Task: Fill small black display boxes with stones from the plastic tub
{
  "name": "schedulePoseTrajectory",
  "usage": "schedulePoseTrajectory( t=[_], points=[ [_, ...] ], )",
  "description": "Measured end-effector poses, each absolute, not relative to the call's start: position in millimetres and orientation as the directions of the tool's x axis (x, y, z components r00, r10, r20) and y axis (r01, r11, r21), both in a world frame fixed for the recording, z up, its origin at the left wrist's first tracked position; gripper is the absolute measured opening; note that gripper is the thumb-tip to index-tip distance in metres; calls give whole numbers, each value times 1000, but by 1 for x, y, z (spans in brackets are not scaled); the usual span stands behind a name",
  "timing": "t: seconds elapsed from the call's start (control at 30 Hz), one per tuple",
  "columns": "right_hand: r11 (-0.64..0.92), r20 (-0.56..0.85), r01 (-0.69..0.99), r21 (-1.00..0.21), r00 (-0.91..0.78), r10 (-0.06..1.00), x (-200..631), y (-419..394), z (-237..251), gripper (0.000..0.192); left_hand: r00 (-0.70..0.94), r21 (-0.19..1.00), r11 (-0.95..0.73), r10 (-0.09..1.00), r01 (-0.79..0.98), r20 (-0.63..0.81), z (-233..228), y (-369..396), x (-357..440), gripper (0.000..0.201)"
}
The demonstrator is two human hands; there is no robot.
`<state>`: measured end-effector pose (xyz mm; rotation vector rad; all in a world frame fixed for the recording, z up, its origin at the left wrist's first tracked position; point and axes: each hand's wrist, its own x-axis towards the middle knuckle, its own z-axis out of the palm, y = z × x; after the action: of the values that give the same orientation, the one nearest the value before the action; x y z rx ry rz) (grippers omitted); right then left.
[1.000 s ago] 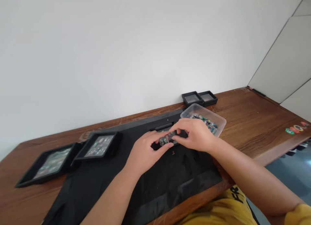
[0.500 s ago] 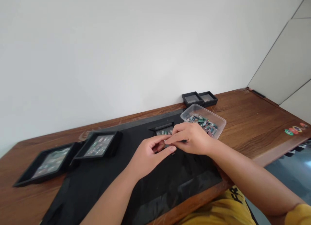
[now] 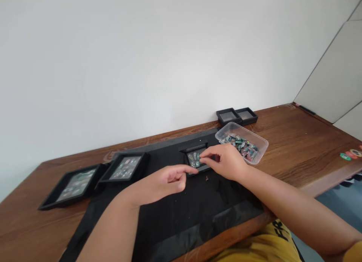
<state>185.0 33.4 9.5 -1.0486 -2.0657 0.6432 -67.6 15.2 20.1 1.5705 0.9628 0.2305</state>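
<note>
A small black frame [image 3: 201, 170] lies on the black mat, with several small green and grey polished stones [image 3: 192, 158] in its left half. My right hand [image 3: 226, 161] is over the frame's right part, thumb and index finger pinched at a small green stone [image 3: 198, 157]. The hand hides the frame's right side. My left hand [image 3: 166, 183] stays at the front left of the frame, holding nothing. Its index finger is stretched out to the frame's front edge, while the other fingers curl loosely and the thumb stands apart.
Behind my right hand is a clear plastic tub [image 3: 258, 135] of mixed stones. Two black frames [image 3: 246, 120] sit against the wall. At left, two larger black frames [image 3: 103, 179] hold rows of stones. A tiny brownish piece [image 3: 207, 178] lies on the black mat [image 3: 181, 220].
My hands have parted: the left has drawn back left from the right, and its index finger has straightened. More of the small frame and its stones now shows. The view has shifted slightly.
</note>
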Motion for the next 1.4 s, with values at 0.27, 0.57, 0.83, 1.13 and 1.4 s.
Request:
schedulePoseTrajectory(
  t=[0.27,0.57,0.83,1.13,1.4],
  points=[
    [490,271,500,-715,-448,852,177,30,6,10,640,766,41,521,641,-564,31,12,-63,66],
    [373,178,427,-824,-430,885,172,32,-3,15,521,688,69,600,722,-607,30,16,-53,62],
    [317,71,499,-806,-452,889,176,37,-1,7,435,574,-7,660,819,-613,28,16,-46,62],
    [225,3,439,-870,-452,892,178,38,3,9,240,581,-129,964,804,-118,19,18,-38,44],
    [182,-66,448,-875,-483,873,179,39,3,10,273,478,-199,958,855,-88,12,20,-32,34]
  ],
)
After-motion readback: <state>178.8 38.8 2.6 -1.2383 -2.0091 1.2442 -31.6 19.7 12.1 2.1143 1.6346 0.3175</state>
